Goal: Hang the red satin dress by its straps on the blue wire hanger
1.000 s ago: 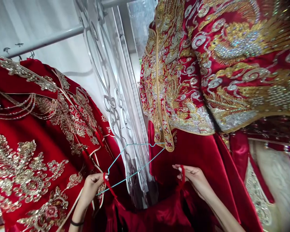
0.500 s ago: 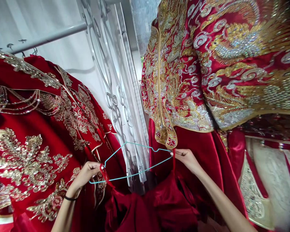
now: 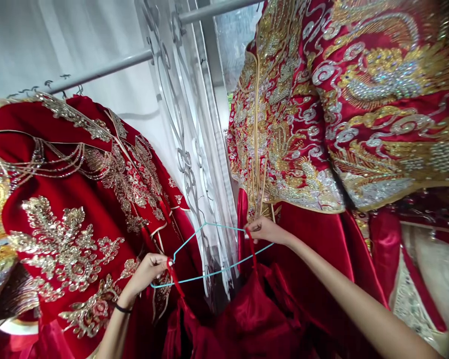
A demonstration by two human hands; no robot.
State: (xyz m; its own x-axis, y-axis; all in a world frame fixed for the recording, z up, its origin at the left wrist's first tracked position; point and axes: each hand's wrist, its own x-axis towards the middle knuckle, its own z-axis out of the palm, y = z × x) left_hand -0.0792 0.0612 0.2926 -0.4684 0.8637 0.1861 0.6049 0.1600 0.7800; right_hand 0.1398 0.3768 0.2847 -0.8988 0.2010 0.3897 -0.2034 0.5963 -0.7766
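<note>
A light blue wire hanger [image 3: 213, 274] hangs in front of me, tilted, with its hook at the top. Below it is a dark red satin dress [image 3: 243, 319] with thin shoulder straps. My left hand [image 3: 149, 271], a black band at its wrist, is closed in a pinch on one strap [image 3: 177, 284] at the hanger's left arm. My right hand [image 3: 265, 231] pinches the other strap [image 3: 253, 252] by the hanger's right arm, hiding part of the wire there.
To the left, a red jacket with silver embroidery [image 3: 67, 244] hangs from a metal rail [image 3: 108, 65]. Red jackets with gold embroidery [image 3: 284, 129] hang at the right over red skirts [image 3: 314, 244]. A white scrollwork metal frame [image 3: 187, 169] stands between them.
My right hand has moved left along the hanger's right arm with its strap. My left hand stays at its end of the hanger. The view has shifted, so the clothes appear further right.
</note>
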